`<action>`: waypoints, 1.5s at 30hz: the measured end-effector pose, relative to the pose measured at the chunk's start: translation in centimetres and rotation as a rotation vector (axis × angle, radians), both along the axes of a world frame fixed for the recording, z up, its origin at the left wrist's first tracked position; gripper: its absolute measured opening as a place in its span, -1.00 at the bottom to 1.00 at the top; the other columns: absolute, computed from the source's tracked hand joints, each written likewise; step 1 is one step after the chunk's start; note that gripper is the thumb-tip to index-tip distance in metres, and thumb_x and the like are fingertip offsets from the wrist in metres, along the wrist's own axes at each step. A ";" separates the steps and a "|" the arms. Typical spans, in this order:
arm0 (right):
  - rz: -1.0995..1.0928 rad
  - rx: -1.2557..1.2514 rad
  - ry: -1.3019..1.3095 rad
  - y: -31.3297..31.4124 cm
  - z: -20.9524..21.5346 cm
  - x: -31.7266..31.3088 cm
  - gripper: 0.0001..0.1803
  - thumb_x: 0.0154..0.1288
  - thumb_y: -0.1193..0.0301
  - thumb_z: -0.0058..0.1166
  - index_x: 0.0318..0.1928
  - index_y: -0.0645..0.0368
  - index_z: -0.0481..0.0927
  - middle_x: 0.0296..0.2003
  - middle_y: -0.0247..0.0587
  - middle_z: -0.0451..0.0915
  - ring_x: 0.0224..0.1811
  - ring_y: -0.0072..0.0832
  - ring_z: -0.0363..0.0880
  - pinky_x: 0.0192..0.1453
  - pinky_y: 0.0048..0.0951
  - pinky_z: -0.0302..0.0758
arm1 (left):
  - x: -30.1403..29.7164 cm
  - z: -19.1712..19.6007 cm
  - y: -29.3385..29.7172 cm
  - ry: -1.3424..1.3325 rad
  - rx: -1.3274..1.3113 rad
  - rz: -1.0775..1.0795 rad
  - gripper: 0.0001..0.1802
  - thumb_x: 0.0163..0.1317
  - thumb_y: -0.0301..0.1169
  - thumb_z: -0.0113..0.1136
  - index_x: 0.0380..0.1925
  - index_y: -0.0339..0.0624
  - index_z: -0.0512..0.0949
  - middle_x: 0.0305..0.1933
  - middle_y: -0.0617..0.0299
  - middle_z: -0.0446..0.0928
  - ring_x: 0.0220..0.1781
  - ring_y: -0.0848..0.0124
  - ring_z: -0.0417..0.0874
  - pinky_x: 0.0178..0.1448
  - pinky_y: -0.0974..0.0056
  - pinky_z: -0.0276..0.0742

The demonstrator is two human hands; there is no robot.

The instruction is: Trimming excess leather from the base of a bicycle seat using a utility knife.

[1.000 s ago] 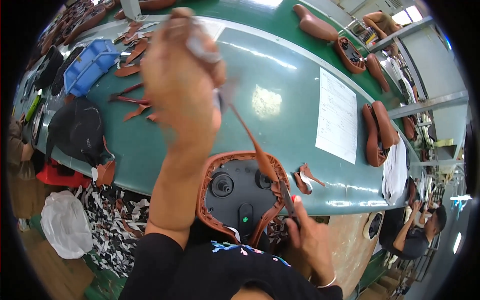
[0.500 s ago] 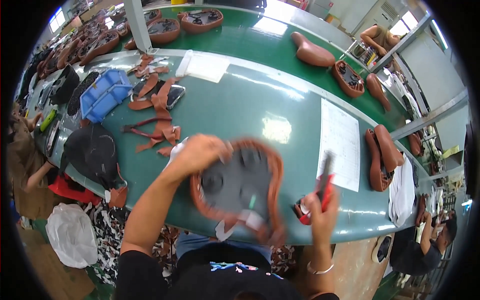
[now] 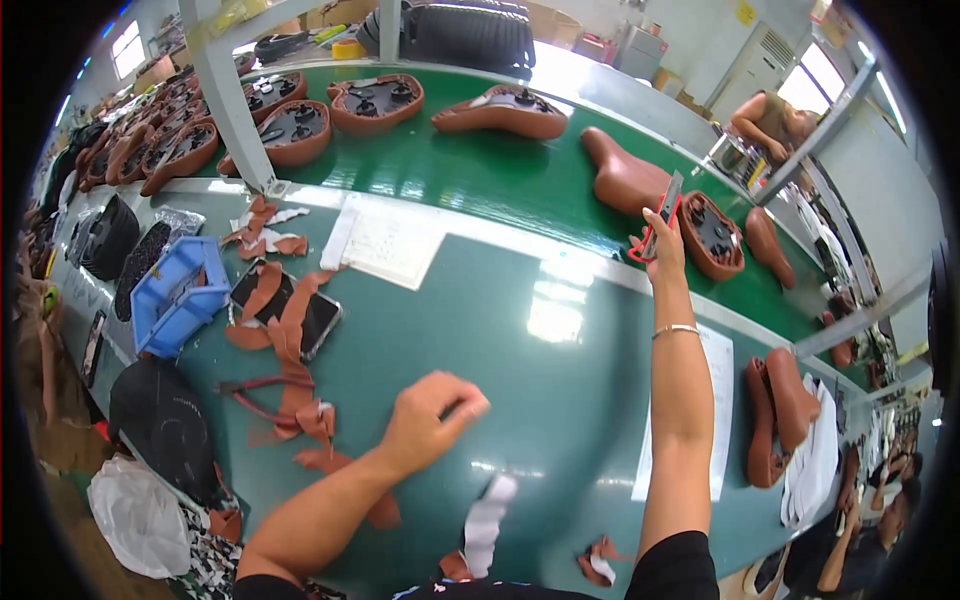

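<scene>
My left hand (image 3: 437,420) hovers over the near middle of the green worktable (image 3: 440,330), fingers curled in and nothing visible in them. Stretched far forward, my right hand (image 3: 660,245) grips a red-handled cutting tool (image 3: 668,208) with its grey blade pointing up. Whether this is scissors or a knife I cannot tell. Just beyond it rest a smooth brown bicycle saddle (image 3: 625,175) and an upturned saddle (image 3: 712,237). Another brown saddle (image 3: 500,112) lies with its underside up on the green belt. Close to my body is a white strip (image 3: 488,522).
Red-handled pliers (image 3: 265,400), brown scraps (image 3: 290,320) and a phone (image 3: 318,325) lie left, near a blue bin (image 3: 180,295). White posts (image 3: 222,95) divide table from belt. Paper sheets (image 3: 385,240) and two saddles (image 3: 785,405) lie about. Other people work at right.
The upturned saddle has left my hands; one now lies on the belt where none lay. My right arm has reached far forward with the tool. The view has shifted, showing more of the belt.
</scene>
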State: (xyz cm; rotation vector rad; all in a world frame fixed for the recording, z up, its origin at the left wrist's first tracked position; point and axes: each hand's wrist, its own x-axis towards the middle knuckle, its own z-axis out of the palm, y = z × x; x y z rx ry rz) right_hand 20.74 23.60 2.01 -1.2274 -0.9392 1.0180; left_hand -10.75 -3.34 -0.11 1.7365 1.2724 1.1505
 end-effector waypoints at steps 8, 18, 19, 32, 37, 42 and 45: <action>0.078 0.153 -0.040 -1.5 1.0 -5.6 -0.45 0.04 0.29 0.31 0.06 0.09 0.43 -0.20 -0.25 0.40 -0.41 -0.49 0.49 -0.61 -0.51 0.45 | -0.1 -0.3 0.7 0.013 -0.091 -0.045 -0.79 0.16 -0.31 0.23 -0.44 -0.26 0.60 -0.44 0.13 0.57 -0.40 0.29 0.57 -0.25 0.28 0.46; 0.952 0.807 -1.598 -35.6 5.0 -8.7 -0.76 0.10 0.34 0.05 -0.17 -0.04 0.59 0.00 -0.26 0.36 -0.05 -0.42 0.40 -0.36 -0.42 0.40 | -4.0 2.5 0.3 -0.876 -0.693 -0.048 -0.27 0.23 -0.01 0.16 0.21 -0.32 0.24 0.09 0.09 0.43 0.00 0.46 0.50 0.11 0.37 0.37; 1.050 0.782 -1.591 -37.2 5.1 -8.6 -0.77 0.12 0.34 0.00 -0.18 -0.06 0.60 0.02 -0.29 0.35 -0.02 -0.47 0.38 -0.38 -0.46 0.37 | -4.4 3.2 -0.7 -0.752 -0.772 -0.121 -0.26 0.20 -0.04 0.19 0.21 -0.33 0.24 0.06 0.13 0.44 0.00 0.47 0.48 0.11 0.38 0.36; 0.710 0.530 -1.478 -38.0 7.8 -3.8 -0.40 0.14 0.40 0.20 0.22 0.02 0.36 -0.51 -0.17 0.48 -0.59 -0.27 0.47 -0.54 -0.33 0.42 | -1.4 9.5 -5.1 -0.206 -0.482 -0.184 -0.42 0.06 -0.30 0.20 0.05 -0.41 0.34 -0.13 0.14 0.46 -0.13 0.46 0.47 0.00 0.37 0.39; 0.815 0.351 -1.652 -41.2 5.7 -3.3 -0.33 0.18 0.38 0.17 0.31 -0.06 0.25 -0.60 -0.20 0.36 -0.66 -0.25 0.40 -0.59 -0.26 0.36 | -1.5 10.1 -5.0 -0.040 -0.492 -0.175 -0.46 0.07 -0.29 0.19 0.02 -0.37 0.38 -0.12 0.19 0.46 -0.11 0.49 0.43 0.04 0.39 0.33; 0.460 0.020 -1.266 -48.4 1.3 -7.4 -0.22 0.15 0.46 0.20 0.35 0.09 0.13 -0.24 0.08 0.59 -0.39 -0.02 0.60 -0.43 -0.19 0.50 | -2.2 8.5 -7.4 -0.157 -0.478 0.082 -0.50 0.03 -0.25 0.21 -0.09 -0.39 0.41 -0.26 0.16 0.48 -0.22 0.44 0.48 -0.10 0.33 0.42; 0.399 -0.022 -1.053 -52.0 1.9 -9.6 -0.19 0.18 0.47 0.17 0.38 0.16 0.05 -0.30 0.12 0.59 -0.35 0.05 0.58 -0.31 -0.20 0.53 | -3.1 7.3 -9.9 -0.194 -0.424 0.267 -0.52 0.04 -0.26 0.21 -0.11 -0.38 0.42 -0.25 0.18 0.47 -0.23 0.45 0.47 -0.08 0.33 0.41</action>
